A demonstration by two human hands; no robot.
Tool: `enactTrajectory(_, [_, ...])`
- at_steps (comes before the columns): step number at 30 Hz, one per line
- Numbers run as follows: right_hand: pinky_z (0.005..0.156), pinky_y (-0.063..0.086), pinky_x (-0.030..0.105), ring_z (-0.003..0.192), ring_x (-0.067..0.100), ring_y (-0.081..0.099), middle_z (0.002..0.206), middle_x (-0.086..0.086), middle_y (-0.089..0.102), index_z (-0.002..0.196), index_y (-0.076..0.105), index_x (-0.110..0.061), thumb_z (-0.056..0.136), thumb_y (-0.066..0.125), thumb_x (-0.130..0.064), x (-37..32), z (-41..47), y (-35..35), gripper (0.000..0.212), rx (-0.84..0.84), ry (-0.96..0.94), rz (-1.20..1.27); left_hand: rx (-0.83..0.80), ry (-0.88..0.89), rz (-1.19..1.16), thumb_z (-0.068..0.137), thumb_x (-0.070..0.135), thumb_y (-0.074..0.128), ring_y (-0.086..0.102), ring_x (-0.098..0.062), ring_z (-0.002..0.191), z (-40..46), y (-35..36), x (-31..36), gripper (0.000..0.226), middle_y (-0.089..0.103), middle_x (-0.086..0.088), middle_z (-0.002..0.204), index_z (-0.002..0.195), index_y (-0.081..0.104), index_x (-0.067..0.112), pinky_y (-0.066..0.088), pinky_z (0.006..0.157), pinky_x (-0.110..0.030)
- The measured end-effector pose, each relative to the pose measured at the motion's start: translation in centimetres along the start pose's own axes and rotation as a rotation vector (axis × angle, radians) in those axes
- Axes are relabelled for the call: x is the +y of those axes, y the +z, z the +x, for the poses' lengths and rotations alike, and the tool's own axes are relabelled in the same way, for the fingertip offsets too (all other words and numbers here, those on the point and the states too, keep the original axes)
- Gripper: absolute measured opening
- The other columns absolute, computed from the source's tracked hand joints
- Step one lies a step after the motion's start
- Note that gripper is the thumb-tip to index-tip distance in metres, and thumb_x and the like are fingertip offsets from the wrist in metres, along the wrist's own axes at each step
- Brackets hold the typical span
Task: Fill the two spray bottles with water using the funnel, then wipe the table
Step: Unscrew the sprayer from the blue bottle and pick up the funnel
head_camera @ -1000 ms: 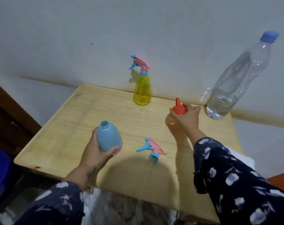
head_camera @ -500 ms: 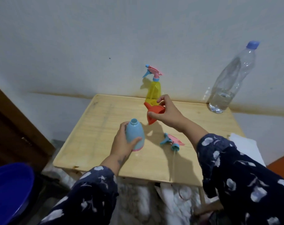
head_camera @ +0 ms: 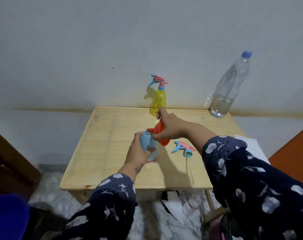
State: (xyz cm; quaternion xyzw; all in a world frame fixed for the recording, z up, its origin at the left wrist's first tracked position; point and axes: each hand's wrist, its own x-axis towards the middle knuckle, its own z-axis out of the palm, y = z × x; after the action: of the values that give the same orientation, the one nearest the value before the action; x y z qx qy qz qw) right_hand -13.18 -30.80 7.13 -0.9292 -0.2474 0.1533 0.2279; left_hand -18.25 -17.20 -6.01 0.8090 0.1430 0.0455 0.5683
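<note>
My left hand [head_camera: 138, 151] grips the blue spray bottle [head_camera: 148, 144], which stands open-necked on the wooden table [head_camera: 104, 135]. My right hand [head_camera: 171, 127] holds the orange funnel [head_camera: 160, 134] tilted, its spout touching the blue bottle's neck. The bottle's pink and blue spray head [head_camera: 183, 148] lies on the table to the right, its tube trailing toward the front edge. A yellow spray bottle [head_camera: 158, 103] with its head on stands at the back. A large clear water bottle [head_camera: 228, 89], partly filled and capped in blue, stands at the back right corner.
The table stands against a pale wall. A white cloth or paper [head_camera: 247, 144] lies past the table's right edge. A blue basin [head_camera: 7, 217] sits on the floor at lower left, and a dark wooden door frame [head_camera: 8, 161] is on the left.
My right hand carried the funnel from the back right of the table over to the blue bottle's neck. The camera pulled back and up.
</note>
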Motion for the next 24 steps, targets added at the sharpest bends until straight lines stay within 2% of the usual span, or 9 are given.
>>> enactTrajectory(2, [0.068, 0.040, 0.034, 0.095, 0.026, 0.041, 0.105, 0.007, 0.044, 0.113, 0.034, -0.015, 0.075, 0.074, -0.033, -0.7, 0.4, -0.1, 0.058, 0.005, -0.003, -0.083, -0.012, -0.001, 0.000, 0.077, 0.021, 0.080, 0.059, -0.021, 0.103, 0.0, 0.0, -0.1, 0.067, 0.053, 0.002, 0.122, 0.124, 0.036, 0.040, 0.056, 0.077, -0.037])
enactTrajectory(5, [0.076, 0.041, 0.037, 0.104, 0.026, 0.038, 0.114, 0.004, 0.042, 0.118, 0.033, -0.018, 0.073, 0.076, -0.034, -1.6, 1.3, -0.1, 0.064, 0.007, -0.049, -0.199, -0.009, -0.008, 0.015, 0.077, 0.024, 0.079, 0.058, -0.023, 0.107, -0.1, -0.1, -0.1, 0.068, 0.053, 0.002, 0.125, 0.125, 0.034, 0.041, 0.054, 0.088, -0.046])
enactTrajectory(10, [0.078, 0.042, 0.032, 0.103, 0.023, 0.046, 0.126, 0.004, 0.044, 0.127, 0.039, -0.021, 0.072, 0.079, -0.036, -1.6, 2.5, -0.2, 0.070, 0.096, -0.127, -0.108, -0.017, 0.005, 0.053, 0.078, 0.027, 0.078, 0.054, -0.024, 0.112, 0.2, -0.3, -0.1, 0.070, 0.050, 0.002, 0.128, 0.132, 0.034, 0.033, 0.052, 0.089, -0.042])
enactTrajectory(15, [0.099, 0.042, 0.034, 0.123, 0.021, 0.048, 0.133, 0.003, 0.052, 0.136, 0.045, -0.025, 0.070, 0.076, -0.052, -1.6, 3.5, 1.0, 0.078, 0.123, -0.199, -0.151, -0.013, 0.004, 0.054, 0.077, 0.026, 0.079, 0.057, -0.021, 0.112, 0.3, -0.3, -0.3, 0.077, 0.055, 0.002, 0.126, 0.138, 0.032, 0.027, 0.050, 0.093, -0.039])
enactTrajectory(19, [0.101, 0.041, 0.035, 0.125, 0.023, 0.048, 0.135, 0.004, 0.053, 0.141, 0.043, -0.026, 0.072, 0.072, -0.058, -1.9, 4.0, 1.4, 0.081, 0.119, -0.197, -0.207, -0.007, -0.031, 0.059, 0.079, 0.024, 0.078, 0.058, -0.019, 0.106, 0.1, -0.3, 0.0, 0.077, 0.055, 0.002, 0.119, 0.141, 0.032, 0.020, 0.049, 0.089, -0.033])
enactTrajectory(24, [0.097, 0.040, 0.035, 0.123, 0.023, 0.048, 0.133, 0.004, 0.054, 0.140, 0.044, -0.026, 0.073, 0.068, -0.062, -2.0, 4.2, 2.1, 0.079, 0.139, -0.186, -0.205, 0.005, -0.036, 0.064, 0.076, 0.029, 0.079, 0.058, -0.022, 0.113, -0.1, -0.3, -0.1, 0.080, 0.056, 0.001, 0.128, 0.141, 0.032, 0.027, 0.050, 0.094, -0.042])
